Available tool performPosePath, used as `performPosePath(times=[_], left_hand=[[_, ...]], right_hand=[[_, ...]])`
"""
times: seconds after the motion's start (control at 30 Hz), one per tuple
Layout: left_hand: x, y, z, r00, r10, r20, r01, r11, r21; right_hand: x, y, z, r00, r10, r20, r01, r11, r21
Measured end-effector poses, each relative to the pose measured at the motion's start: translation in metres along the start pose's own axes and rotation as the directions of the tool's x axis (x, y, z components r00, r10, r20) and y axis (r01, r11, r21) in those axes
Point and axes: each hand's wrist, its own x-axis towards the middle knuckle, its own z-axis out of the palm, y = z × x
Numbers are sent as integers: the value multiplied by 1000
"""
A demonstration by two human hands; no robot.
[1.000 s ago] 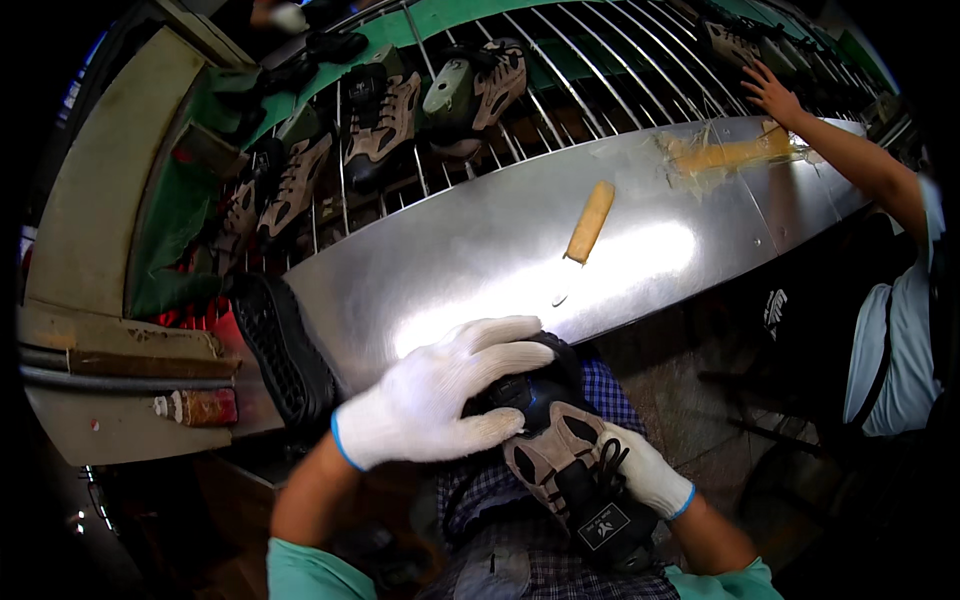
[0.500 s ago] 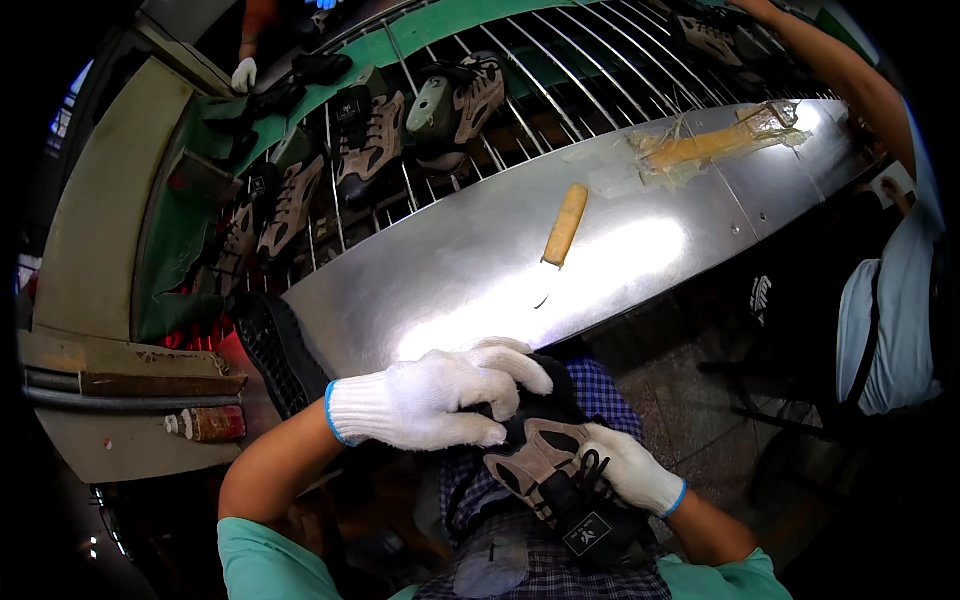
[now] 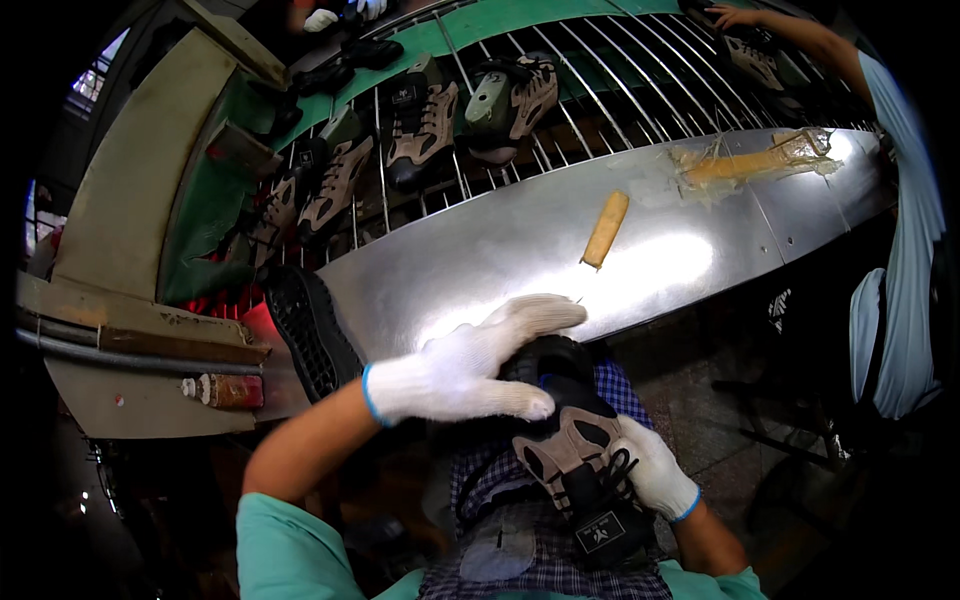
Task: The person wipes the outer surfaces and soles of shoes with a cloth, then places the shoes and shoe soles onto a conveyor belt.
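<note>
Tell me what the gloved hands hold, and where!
The right hand holds a brown and black shoe by its side, near the laces; the left hand is open at the toe.

A smooth metal worktop (image 3: 450, 245) bends across the middle, with a white glare (image 3: 650, 262) toward its front edge. Beyond it lies a rack of slim metal bars (image 3: 584, 88), bordered by a green strip (image 3: 500, 22). A beige panel (image 3: 130, 180) stands at left, a red glow (image 3: 222, 303) near its foot. Grey floor (image 3: 712, 445) shows dimly; the pale upper-left patch (image 3: 100, 75) is probably a window.
</note>
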Motion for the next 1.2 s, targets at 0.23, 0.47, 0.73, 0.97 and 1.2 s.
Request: performPosePath(times=[0.23, 0.47, 0.73, 0.97, 1.2], left_hand=[[-62, 22, 64, 786, -122, -606, 50, 990, -134], [-73, 26, 69, 762, -238, -602, 75, 956, -283], [-71, 31, 62, 858, -201, -472, -48, 885, -464], [-12, 22, 14, 966, 254, -43, -246, 961, 128], [60, 7, 37, 916, 397, -52, -387, 911, 142]], right_hand=[[8, 7, -4, 996, 47, 78, -40, 995, -90], [9, 8, 2, 996, -46, 80, 59, 985, -163], [4, 6, 7, 983, -159, 88, 162, 986, -29], [-20, 37, -2, 990, -135, -47, 140, 865, 481], [-48, 53, -1, 992, -59, -110, 109, 833, 542]])
